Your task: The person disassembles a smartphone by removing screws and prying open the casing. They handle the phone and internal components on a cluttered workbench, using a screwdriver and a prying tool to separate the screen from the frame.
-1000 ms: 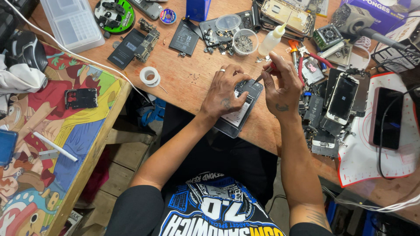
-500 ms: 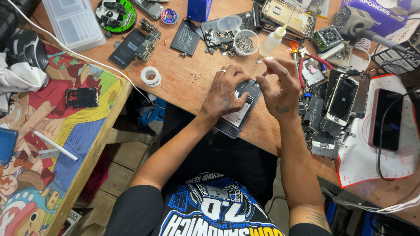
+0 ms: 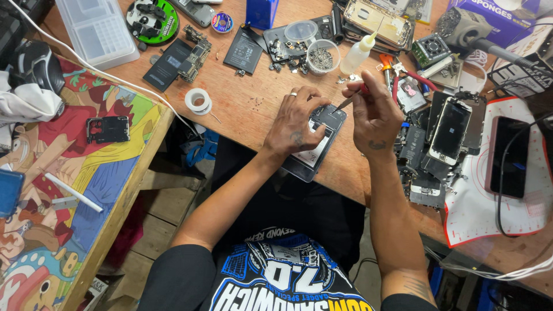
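Opened phone point(image 3: 317, 144) lies flat at frame centre, on the near edge of the wooden bench point(image 3: 242, 109), lower corner overhanging the edge a bit. My left hand point(image 3: 296, 124) is pressed down on its upper left part, fingers spread and flat, pinning it, not wrapped around it. My right hand point(image 3: 374, 112) is closed in a pinch on a thin red-handled tool point(image 3: 352, 99), tip touching the top end of the phone. Handling call: light, stiff, thin slab, back off, so fragile inside; I'd hold it by the frame edges only, press on the battery area lightly, keep off the boards and flex cables. Overhang means it could tip if I lift the left hand. Tool is light and slim, slips easily, so pinch it low, near the tip. Counts, going outward: one phone under work, one tool in hand, one white squeeze bottle point(image 3: 358, 53) just above my right hand, one small clear cup of screws point(image 3: 321, 57) beside it, one roll of white tape point(image 3: 199, 101) to the left, one clear parts box point(image 3: 99, 29) upper left. Right of centre: a heap of stripped phones point(image 3: 446, 132), overlapped, can't count them reliably; one dark phone point(image 3: 509, 155) on a white mat point(image 3: 489, 213) at far right. One black phone frame point(image 3: 108, 128) on the painted table point(image 3: 86, 184) at left.
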